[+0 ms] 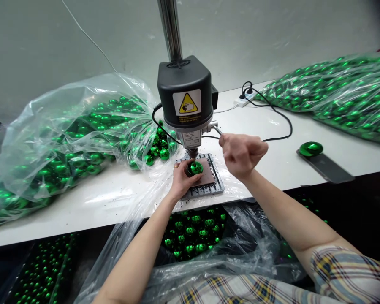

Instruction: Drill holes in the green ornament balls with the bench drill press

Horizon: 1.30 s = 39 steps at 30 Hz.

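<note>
Green ball (196,169) lies on a pinkish pad (209,174), right under the chuck (192,153) of a black-topped bench machine (184,90), and I can't tell from this head view whether the chuck's tip touches it. I have my left hand (183,178) clamped on the ball, thumb on the near side and fingers round the far left. My right hand (244,154) is closed in a fist on the machine's lever (218,130), whose outer end it hides from me; my two hands are well apart. Under the pad I see a slotted metal base (220,186) strewn with dark flecks, standing on a white table (114,195). To the left, a clear bag (47,126) full of green balls spills toward the machine; another stuffed bag (342,95) lies far right, near a power strip (244,100). Nearer on that side, I make out a green disc-like piece (310,148) on a dark phone (331,169). More balls (193,236) gleam below the table's front edge.
</note>
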Each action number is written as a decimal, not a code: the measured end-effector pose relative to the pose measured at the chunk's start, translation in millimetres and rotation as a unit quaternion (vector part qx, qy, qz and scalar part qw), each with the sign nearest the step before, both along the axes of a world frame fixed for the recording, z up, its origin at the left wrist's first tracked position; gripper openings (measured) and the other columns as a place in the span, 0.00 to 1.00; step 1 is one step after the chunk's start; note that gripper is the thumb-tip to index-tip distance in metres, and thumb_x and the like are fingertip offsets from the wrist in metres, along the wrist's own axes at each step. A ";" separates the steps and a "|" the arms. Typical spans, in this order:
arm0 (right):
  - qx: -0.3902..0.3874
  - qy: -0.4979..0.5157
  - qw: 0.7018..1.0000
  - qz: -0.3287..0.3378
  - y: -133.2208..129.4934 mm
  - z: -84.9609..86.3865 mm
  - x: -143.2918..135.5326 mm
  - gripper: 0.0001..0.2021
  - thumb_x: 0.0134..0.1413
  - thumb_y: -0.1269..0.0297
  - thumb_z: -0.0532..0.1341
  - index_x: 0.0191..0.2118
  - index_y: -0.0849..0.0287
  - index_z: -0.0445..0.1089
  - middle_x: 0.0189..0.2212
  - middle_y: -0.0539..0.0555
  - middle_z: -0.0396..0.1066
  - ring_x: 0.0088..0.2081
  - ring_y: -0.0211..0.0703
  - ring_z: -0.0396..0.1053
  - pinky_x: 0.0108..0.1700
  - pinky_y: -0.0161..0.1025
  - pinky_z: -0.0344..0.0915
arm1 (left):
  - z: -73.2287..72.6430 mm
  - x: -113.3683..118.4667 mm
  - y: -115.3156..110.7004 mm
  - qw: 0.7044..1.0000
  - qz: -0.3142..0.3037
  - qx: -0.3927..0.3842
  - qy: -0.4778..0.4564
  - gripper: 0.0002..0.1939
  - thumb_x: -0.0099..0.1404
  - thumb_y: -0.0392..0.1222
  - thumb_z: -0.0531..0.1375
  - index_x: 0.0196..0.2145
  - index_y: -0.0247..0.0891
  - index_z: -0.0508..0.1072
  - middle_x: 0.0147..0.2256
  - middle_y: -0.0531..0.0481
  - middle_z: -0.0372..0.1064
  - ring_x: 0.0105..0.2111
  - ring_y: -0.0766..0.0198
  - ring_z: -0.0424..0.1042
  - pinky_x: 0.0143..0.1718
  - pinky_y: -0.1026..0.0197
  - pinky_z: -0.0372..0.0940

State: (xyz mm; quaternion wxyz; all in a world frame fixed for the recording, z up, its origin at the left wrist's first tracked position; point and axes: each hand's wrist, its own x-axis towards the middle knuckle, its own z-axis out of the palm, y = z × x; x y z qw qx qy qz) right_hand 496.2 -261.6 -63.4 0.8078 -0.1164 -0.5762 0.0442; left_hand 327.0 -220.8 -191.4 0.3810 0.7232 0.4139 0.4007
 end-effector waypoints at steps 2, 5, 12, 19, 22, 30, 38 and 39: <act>-0.033 0.029 0.999 0.012 3.2 23.5 0.3 0.23 0.63 0.66 0.64 0.17 0.56 0.61 0.11 0.42 0.56 0.12 0.29 0.50 0.15 0.36 0.45 | 1.8 0.3 -0.1 1.000 0.002 0.001 0.003 0.30 0.51 0.42 0.75 0.52 0.41 0.76 0.47 0.44 0.72 0.53 0.49 0.69 0.58 0.46 0.64; -0.147 0.063 0.986 0.047 16.7 61.5 3.9 0.23 0.61 0.52 0.67 0.18 0.55 0.66 0.11 0.44 0.56 0.12 0.31 0.50 0.13 0.36 0.45 | 7.0 0.2 -3.3 1.000 0.013 0.005 0.022 0.29 0.52 0.42 0.74 0.52 0.39 0.76 0.45 0.43 0.73 0.52 0.49 0.68 0.57 0.46 0.64; -0.288 0.112 0.948 0.078 38.5 91.7 6.8 0.31 0.48 0.31 0.65 0.16 0.54 0.64 0.11 0.44 0.50 0.13 0.30 0.42 0.14 0.37 0.39 | 25.5 -13.7 -24.0 0.994 0.069 0.064 0.059 0.25 0.52 0.39 0.74 0.48 0.41 0.75 0.44 0.46 0.72 0.49 0.51 0.68 0.51 0.50 0.64; -0.285 0.109 0.950 0.070 27.9 91.9 2.0 0.27 0.52 0.40 0.68 0.17 0.54 0.63 0.12 0.44 0.48 0.14 0.31 0.40 0.16 0.38 0.38 | 48.3 -52.6 -73.5 0.984 -0.033 0.075 0.159 0.25 0.53 0.44 0.75 0.47 0.42 0.73 0.44 0.46 0.70 0.46 0.52 0.69 0.48 0.51 0.65; -0.285 0.101 0.951 0.063 28.7 90.4 3.4 0.25 0.56 0.46 0.67 0.17 0.54 0.63 0.12 0.44 0.48 0.15 0.32 0.41 0.16 0.38 0.39 | 54.0 -69.6 -79.4 0.960 -0.161 0.024 0.228 0.26 0.55 0.52 0.73 0.50 0.45 0.74 0.45 0.46 0.73 0.46 0.50 0.70 0.46 0.51 0.66; -0.233 0.091 0.964 0.089 43.7 80.6 11.1 0.21 0.57 0.53 0.68 0.19 0.55 0.64 0.12 0.44 0.47 0.13 0.31 0.41 0.14 0.38 0.38 | 43.8 -73.0 65.7 0.951 0.126 0.103 0.263 0.19 0.61 0.31 0.61 0.50 0.42 0.75 0.47 0.40 0.67 0.49 0.46 0.68 0.55 0.44 0.62; -0.242 0.076 0.964 0.082 37.2 83.8 9.1 0.23 0.54 0.48 0.70 0.18 0.54 0.65 0.11 0.44 0.50 0.13 0.32 0.43 0.13 0.39 0.40 | 41.4 -61.2 93.9 0.984 0.129 0.018 0.121 0.20 0.54 0.33 0.64 0.46 0.41 0.75 0.43 0.45 0.67 0.42 0.54 0.70 0.49 0.50 0.66; -0.240 0.075 0.965 0.080 36.5 84.1 8.7 0.23 0.54 0.48 0.69 0.18 0.54 0.65 0.11 0.45 0.50 0.13 0.32 0.43 0.13 0.39 0.40 | 45.7 -62.5 86.1 0.990 0.133 -0.033 0.024 0.19 0.57 0.37 0.64 0.47 0.42 0.74 0.42 0.45 0.68 0.39 0.57 0.70 0.45 0.52 0.68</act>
